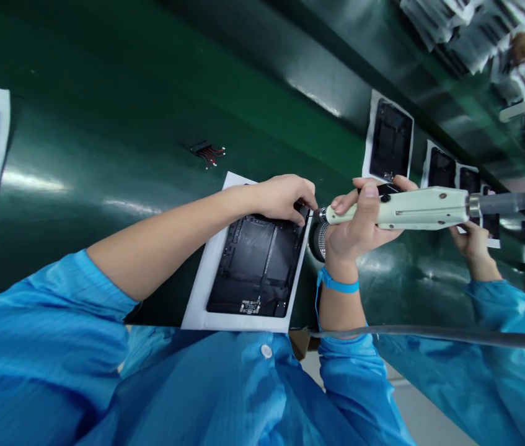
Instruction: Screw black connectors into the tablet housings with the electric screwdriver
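Observation:
A tablet housing with its black inside showing (pixel 262 266) lies on a white foam sheet (pixel 199 294) in front of me. My left hand (pixel 283 197) rests over the housing's far right corner, fingers curled down and thumb bent below them. Whatever sits at those fingertips is too small to make out. My right hand (pixel 359 223) is wrapped round a pale green electric screwdriver (pixel 423 209), held nearly level. Its thin bit points left, reaching my left fingertips at the corner. A blue wrist strap (pixel 339 282) circles my right wrist.
A bundle of small red-and-black wired connectors (pixel 206 152) lies beyond the housing. Another housing (pixel 391 139) lies on foam at the back right, with several more farther right. A co-worker's hand (pixel 473 248) is at the right. A grey cable (pixel 429 336) crosses the table's front edge.

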A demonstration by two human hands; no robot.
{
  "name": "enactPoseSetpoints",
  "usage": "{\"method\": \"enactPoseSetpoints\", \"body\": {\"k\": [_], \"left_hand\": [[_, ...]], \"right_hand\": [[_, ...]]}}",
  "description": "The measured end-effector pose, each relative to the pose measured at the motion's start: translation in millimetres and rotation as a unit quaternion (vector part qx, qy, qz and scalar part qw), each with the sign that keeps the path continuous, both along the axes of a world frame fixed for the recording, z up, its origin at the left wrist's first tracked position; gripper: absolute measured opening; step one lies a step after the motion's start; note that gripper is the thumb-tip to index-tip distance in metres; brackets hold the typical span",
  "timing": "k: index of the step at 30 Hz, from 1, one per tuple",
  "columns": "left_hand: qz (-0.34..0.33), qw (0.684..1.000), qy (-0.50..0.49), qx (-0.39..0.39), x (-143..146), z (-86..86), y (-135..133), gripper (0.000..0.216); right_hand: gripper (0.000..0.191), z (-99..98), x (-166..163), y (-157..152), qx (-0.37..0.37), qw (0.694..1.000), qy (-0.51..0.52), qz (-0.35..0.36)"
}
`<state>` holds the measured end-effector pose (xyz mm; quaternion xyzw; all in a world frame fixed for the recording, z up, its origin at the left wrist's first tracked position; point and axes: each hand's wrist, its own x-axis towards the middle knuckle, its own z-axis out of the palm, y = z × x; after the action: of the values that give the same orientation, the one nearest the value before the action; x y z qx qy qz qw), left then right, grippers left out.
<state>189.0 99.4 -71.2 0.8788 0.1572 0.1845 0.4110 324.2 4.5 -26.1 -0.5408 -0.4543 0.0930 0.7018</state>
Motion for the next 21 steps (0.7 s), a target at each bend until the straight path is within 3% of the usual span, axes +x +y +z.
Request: {"method": "enactPoseSetpoints", "body": {"k": [8, 21], "left_hand": [[0.062, 0.998, -0.027, 0.011, 5, -8.3, 1, 0.028], [0.090, 0.995, -0.006, 0.038, 9, -8.5, -3, 0.020]], "right_hand": [[0.037, -13.7, 8, 6, -0.005, 1.000, 0.012, 0.017], [0.034, -17.0, 7, 8, -0.007, 0.999, 0.009, 0.032]]}}
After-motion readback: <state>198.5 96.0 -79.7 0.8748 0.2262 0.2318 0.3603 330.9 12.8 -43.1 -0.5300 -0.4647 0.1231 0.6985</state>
